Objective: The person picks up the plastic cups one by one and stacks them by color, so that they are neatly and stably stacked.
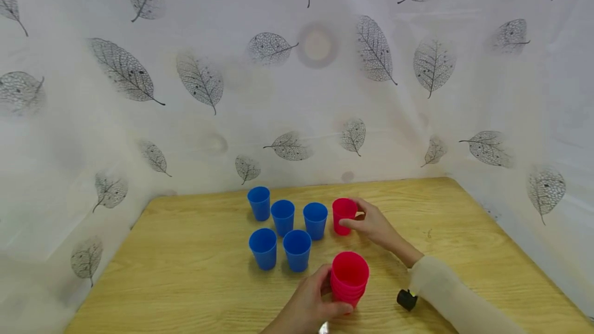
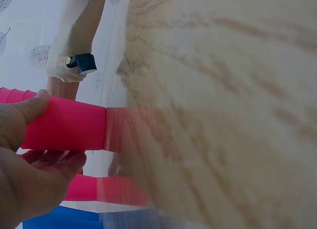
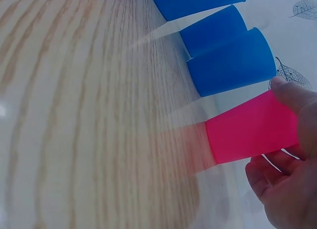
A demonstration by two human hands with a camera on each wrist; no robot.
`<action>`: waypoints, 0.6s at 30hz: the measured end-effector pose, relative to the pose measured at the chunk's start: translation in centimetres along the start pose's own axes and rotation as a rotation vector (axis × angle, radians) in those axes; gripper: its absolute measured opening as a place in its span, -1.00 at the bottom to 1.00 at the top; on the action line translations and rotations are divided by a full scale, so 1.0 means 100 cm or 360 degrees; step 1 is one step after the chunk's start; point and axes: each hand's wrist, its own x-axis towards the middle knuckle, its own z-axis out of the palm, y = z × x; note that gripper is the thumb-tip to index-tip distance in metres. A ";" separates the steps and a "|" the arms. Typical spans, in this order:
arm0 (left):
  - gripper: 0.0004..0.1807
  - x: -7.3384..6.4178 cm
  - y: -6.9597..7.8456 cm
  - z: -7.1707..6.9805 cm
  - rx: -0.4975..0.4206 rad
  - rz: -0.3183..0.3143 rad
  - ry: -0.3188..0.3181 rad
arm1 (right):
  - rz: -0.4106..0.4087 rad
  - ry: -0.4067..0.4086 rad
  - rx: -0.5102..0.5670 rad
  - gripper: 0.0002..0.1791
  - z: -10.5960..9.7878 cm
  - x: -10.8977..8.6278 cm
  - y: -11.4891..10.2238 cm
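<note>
My left hand (image 1: 312,300) grips a stack of nested red cups (image 1: 349,271) near the front of the table, thumb on one side and fingers on the other. In the left wrist view the base of the red stack (image 2: 74,124) meets its reflection on the tabletop. Farther back, my right hand (image 1: 373,224) holds a single red cup (image 1: 344,211), upright at the right end of the blue cups. The right wrist view shows this red cup (image 3: 255,127) between thumb and fingers, its base at the table surface.
Several blue cups stand upright, mouths up, left of the red ones; the nearest to the single red cup is a blue cup (image 1: 315,222). A small black device (image 1: 407,299) is at the right sleeve (image 1: 445,287). Leaf-patterned sheeting (image 1: 287,86) rises behind the wooden table (image 1: 195,262).
</note>
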 end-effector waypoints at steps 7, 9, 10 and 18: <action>-0.35 0.001 0.000 0.000 -0.0008 -0.0026 -0.0001 | -0.0013 0.0009 -0.0004 -0.36 0.000 -0.003 -0.001; -0.35 0.001 0.000 0.000 -0.0001 -0.0021 0.0003 | -0.0011 0.0020 -0.0001 -0.35 -0.001 -0.003 -0.002; -0.34 0.000 0.000 0.001 0.0002 -0.0017 0.0004 | -0.0011 0.0026 -0.0001 -0.35 -0.002 -0.004 -0.002; -0.34 -0.001 0.001 0.001 0.0002 -0.0012 0.0011 | -0.0010 0.0084 0.0075 -0.35 -0.009 -0.013 -0.012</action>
